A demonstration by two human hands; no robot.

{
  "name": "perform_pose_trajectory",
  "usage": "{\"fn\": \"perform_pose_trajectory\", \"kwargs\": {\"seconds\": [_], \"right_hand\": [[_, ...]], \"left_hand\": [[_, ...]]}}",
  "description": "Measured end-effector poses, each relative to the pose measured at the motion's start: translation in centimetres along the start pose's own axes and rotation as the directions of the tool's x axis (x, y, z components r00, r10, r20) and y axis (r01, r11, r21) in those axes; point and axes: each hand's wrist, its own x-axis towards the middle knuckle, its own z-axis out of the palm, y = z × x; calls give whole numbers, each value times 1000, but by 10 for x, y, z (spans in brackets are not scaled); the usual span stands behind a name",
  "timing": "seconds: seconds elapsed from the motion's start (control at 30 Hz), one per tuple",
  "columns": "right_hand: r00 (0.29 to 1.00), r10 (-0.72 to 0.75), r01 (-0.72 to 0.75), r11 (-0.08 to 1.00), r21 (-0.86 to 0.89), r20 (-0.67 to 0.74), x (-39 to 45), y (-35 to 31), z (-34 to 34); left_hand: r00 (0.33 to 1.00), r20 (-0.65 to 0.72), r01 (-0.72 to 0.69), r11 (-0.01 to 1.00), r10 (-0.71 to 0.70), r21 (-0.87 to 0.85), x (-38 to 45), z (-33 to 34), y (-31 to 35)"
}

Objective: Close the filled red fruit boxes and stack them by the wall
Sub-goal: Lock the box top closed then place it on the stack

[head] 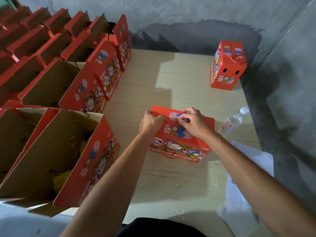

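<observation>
Head camera looks down on a pale wooden board (171, 177) where one red fruit box (181, 134) stands in the middle, between both arms of the person. Its top flaps are folded down, and a red cord handle (172, 155) hangs on the printed side that faces the camera. The left hand (151, 121) has its fingers curled and grips the top edge of this box at the left end. The right hand (191, 121) lies on the top flap with bent fingers, and its fingertips seem to pinch something small there (what exactly, I cannot tell). At the left side, many open boxes (56, 82) stand in rows with their flaps upright; the nearest open box (56, 156) shows yellow fruit (62, 181) inside. One closed box (228, 65) stands alone in the far right corner, just beside the grey wall (282, 48), well apart from the box under the hands. A plastic water bottle (233, 121) lies near the right edge of the board, and white paper (248, 168) lies next to it, closer to the camera.
</observation>
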Motion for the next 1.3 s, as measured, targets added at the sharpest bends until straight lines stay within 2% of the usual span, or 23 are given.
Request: {"fn": "perform_pose_trajectory", "kwargs": {"seconds": [0.13, 0.2, 0.37, 0.5, 0.6, 0.73, 0.83, 0.93, 1.0, 1.1, 1.3], "right_hand": [[977, 130, -146, 985, 86, 171, 19, -8, -16], [973, 120, -137, 988, 75, 196, 22, -14, -15], [992, 29, -24, 999, -44, 127, 15, -19, 4], [993, -77, 91, 983, -157, 92, 4, -25, 13], [995, -94, 101, 959, -263, 39, -1, -31, 21], [997, -79, 83, 946, -314, 27, 10, -42, 25], [994, -108, 106, 967, -233, 2, 19, -61, 36], [982, -139, 123, 984, -130, -125, 14, -81, 57], [979, -109, 93, 991, -99, -173, 14, -86, 62], [985, -44, 32, 997, -75, -165, 20, -87, 59], [997, -9, 0, 994, -112, -79, 27, -92, 57]], "left_hand": [[1000, -20, 16, 1000, -17, -14, 0, 1, 2], [1000, -11, 20, 1000, -20, -19, 1, 1, 3], [998, 38, 49, 985, -43, -168, 11, -1, 2], [1000, 19, -17, 980, 21, -196, 19, -3, -8], [997, 52, -37, 964, 52, -263, 20, -5, -25], [996, 74, -21, 940, 49, -341, 20, -1, -38], [996, 81, -1, 927, 34, -375, 21, -3, -32], [991, 132, 32, 920, 21, -391, 23, -5, -29], [982, 190, 82, 919, -8, -386, 30, -9, -28], [964, 258, 160, 911, -62, -381, 41, -14, -25], [979, 164, 181, 881, -119, -437, 56, -8, -20]]}}
